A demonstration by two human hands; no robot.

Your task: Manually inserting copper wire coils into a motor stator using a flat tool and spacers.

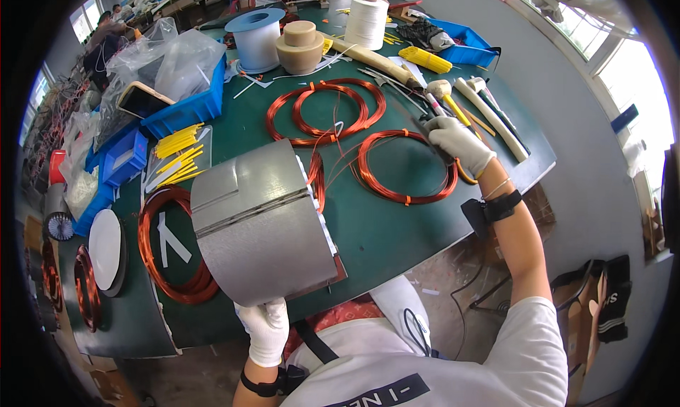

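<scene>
Grey metal stator core (262,255) meets your left hand (265,332), likely braced against rolling; right hand (460,143) nears the mallet (439,89), both grips unclear.

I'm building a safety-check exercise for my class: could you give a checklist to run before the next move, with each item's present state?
1. White-gloved left hand at the grey metal cylinder: ok, by its near side.
2. Cylinder lying on its side: ok.
3. White-gloved right hand gripping something firmly: cannot tell, grasp unclear.
4. Round copper-coloured wire coil clear of that hand: not ok, overlapped in view.
5. White cylindrical thread spool upright: ok.
</scene>
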